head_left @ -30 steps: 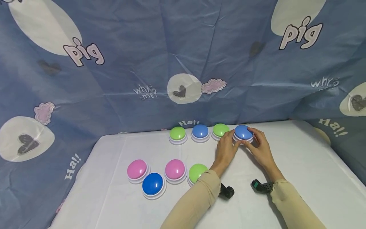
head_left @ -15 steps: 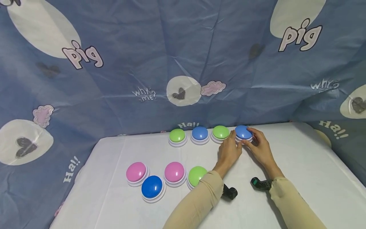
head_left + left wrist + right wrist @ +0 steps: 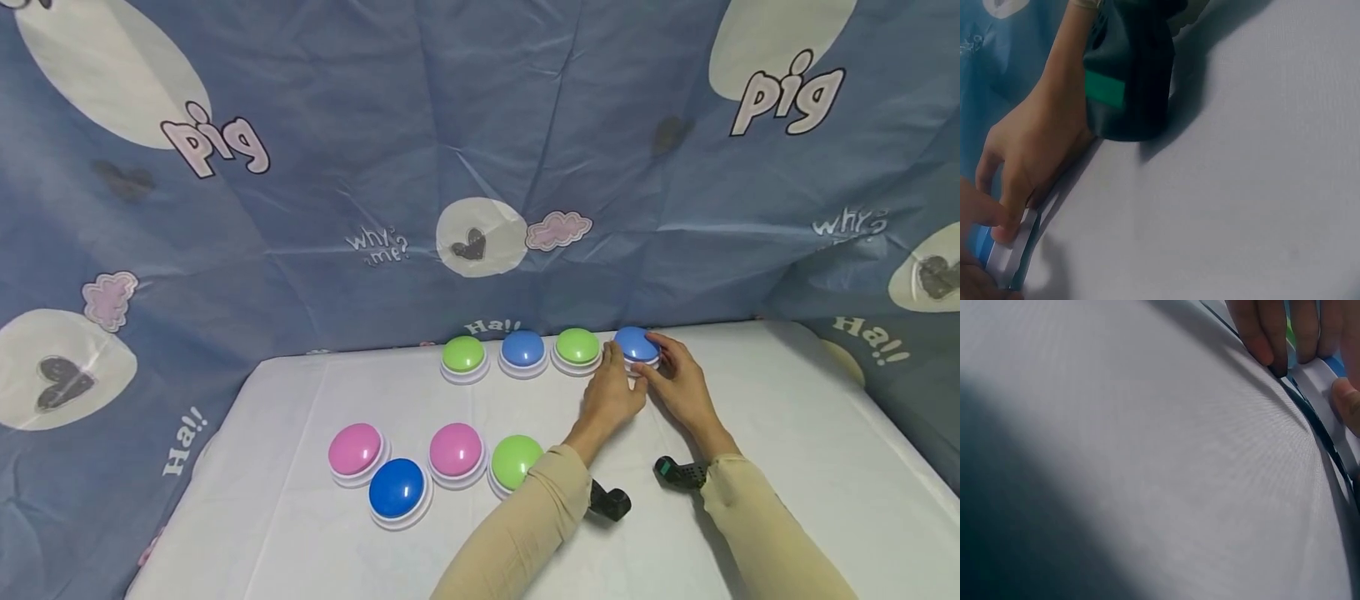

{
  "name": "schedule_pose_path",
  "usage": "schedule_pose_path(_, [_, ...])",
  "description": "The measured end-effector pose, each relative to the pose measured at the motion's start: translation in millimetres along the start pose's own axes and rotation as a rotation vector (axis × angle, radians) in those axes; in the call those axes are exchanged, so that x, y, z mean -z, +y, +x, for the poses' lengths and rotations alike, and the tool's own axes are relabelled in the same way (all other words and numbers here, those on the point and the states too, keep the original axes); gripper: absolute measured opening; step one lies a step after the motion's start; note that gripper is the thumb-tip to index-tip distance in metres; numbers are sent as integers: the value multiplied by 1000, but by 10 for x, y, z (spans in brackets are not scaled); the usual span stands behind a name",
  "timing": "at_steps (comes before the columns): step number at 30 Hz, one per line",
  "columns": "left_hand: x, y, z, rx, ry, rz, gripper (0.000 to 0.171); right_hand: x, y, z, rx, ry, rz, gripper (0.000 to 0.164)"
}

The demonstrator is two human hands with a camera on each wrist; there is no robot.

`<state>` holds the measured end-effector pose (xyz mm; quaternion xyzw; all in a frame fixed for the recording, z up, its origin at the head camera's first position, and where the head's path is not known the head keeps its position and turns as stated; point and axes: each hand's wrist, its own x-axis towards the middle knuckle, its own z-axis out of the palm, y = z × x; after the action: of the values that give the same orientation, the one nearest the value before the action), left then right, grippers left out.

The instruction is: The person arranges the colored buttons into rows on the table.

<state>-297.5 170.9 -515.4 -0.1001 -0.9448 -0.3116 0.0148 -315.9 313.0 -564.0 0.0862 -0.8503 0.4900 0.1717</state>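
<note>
Dome [image 3: 634, 342] in base [image 3: 1321, 389] between hands [image 3: 611, 396] [image 3: 684, 393]

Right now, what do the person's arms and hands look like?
Beige long sleeves, left sleeve and right sleeve; left hand and right hand ungloved. Black left wrist device; black right wrist device has perforations and a green rectangular marking.

Creased blue cloth backdrop [image 3: 337, 125], pale "pig" lettering [image 3: 789, 93], dark hearts [image 3: 470, 246], pink clouds [image 3: 558, 231], white-covered table [image 3: 817, 408] below.
</note>
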Motion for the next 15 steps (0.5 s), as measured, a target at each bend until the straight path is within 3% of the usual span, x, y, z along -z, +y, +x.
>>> schedule_pose_path(15, [-30, -18, -61, 2, -13, 35, 76, -12, -50, 0, 28, -24, -66, 59])
